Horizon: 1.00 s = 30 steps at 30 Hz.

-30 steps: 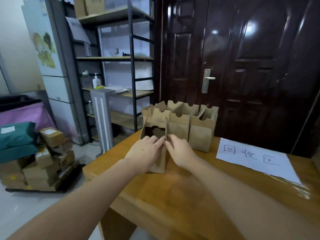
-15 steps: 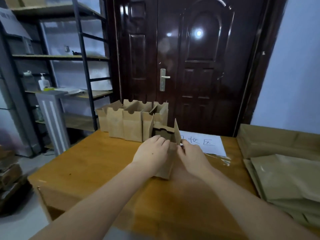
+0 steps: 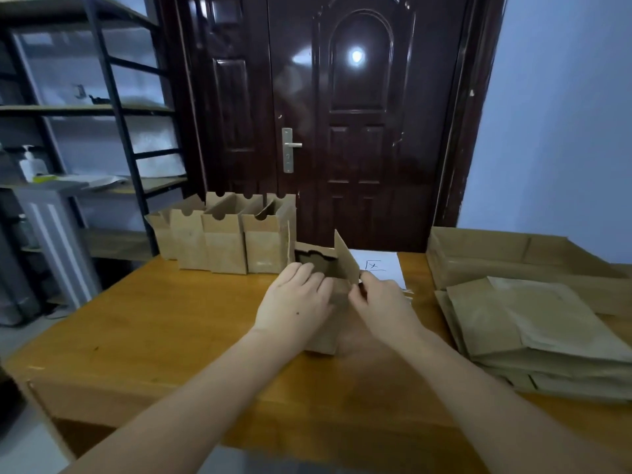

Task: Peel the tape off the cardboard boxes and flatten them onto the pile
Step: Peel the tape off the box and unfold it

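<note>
A small brown cardboard box (image 3: pixel 343 260) stands upright in the middle of the wooden table (image 3: pixel 164 323), its top flaps open. My left hand (image 3: pixel 295 302) grips its left side, fingers curled over the front. My right hand (image 3: pixel 379 302) pinches at the box's right front edge; the tape itself is too small to make out. A row of several similar open boxes (image 3: pixel 222 239) stands behind, to the left. The pile of flattened boxes (image 3: pixel 533 326) lies on the table at the right.
A white paper sheet (image 3: pixel 379 266) with writing lies behind the held box. A larger flattened carton (image 3: pixel 496 254) lies behind the pile. A dark door (image 3: pixel 342 131) is straight ahead and metal shelving (image 3: pixel 113 107) stands at the left.
The view has swung right, bringing the flattened pile into sight. Both hands have carried the box rightward across the table, away from the row of boxes.
</note>
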Available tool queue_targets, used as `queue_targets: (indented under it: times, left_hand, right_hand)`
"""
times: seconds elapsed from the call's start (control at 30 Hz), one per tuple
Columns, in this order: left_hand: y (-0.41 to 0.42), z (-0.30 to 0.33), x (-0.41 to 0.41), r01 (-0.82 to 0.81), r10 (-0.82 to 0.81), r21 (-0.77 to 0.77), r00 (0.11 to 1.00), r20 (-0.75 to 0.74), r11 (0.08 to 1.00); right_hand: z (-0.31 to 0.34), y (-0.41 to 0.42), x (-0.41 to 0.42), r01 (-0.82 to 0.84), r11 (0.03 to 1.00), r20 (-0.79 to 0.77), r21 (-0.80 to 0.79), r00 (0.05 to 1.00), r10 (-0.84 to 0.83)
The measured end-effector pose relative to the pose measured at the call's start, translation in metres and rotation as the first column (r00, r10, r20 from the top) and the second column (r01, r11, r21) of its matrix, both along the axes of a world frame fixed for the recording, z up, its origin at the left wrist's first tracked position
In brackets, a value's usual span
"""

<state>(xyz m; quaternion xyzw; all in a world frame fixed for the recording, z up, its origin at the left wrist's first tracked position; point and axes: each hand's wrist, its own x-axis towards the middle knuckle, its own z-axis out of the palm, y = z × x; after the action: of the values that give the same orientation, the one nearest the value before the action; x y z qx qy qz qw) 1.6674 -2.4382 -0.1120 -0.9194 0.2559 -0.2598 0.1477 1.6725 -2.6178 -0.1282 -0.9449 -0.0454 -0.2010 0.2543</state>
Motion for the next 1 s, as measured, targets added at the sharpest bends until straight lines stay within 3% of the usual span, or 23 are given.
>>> queue_targets:
  times: [0.17,0.33,0.53,0.7,0.83,0.93,1.0]
  left_hand:
    - [-0.009,-0.002,-0.001,-0.077,0.076,-0.029,0.997,-0.035,0.997]
    - [-0.014,-0.006,0.002,-0.130,0.128,-0.047,0.990,-0.056,0.990]
    - [-0.012,-0.005,0.006,-0.191,0.187,-0.037,0.978,-0.092,0.981]
    - [-0.009,-0.011,0.006,-0.250,0.242,-0.039,0.960,-0.142,0.967]
    - [-0.006,-0.012,0.007,-0.267,0.263,-0.015,0.955,-0.134,0.964]
    - [-0.004,-0.007,0.012,-0.271,0.264,-0.020,0.950,-0.169,0.962]
    - [-0.004,-0.005,0.013,-0.268,0.258,-0.027,0.949,-0.183,0.963]
  right_hand:
    - [-0.006,-0.014,-0.007,-0.055,0.996,0.019,0.073,0.998,0.054]
    - [-0.003,-0.015,-0.020,-0.111,0.986,0.057,-0.124,0.991,0.118]
    - [-0.009,-0.009,-0.014,-0.066,0.987,-0.007,0.148,0.998,0.068]
    - [-0.017,0.000,-0.010,-0.005,0.969,-0.021,0.246,1.000,0.010]
    - [-0.018,0.000,-0.013,0.054,0.993,-0.014,0.100,0.998,-0.053]
    - [-0.018,-0.009,-0.014,0.132,0.984,-0.046,-0.120,0.989,-0.139]
    - [-0.018,-0.014,-0.014,0.200,0.936,0.025,-0.289,0.979,-0.201]
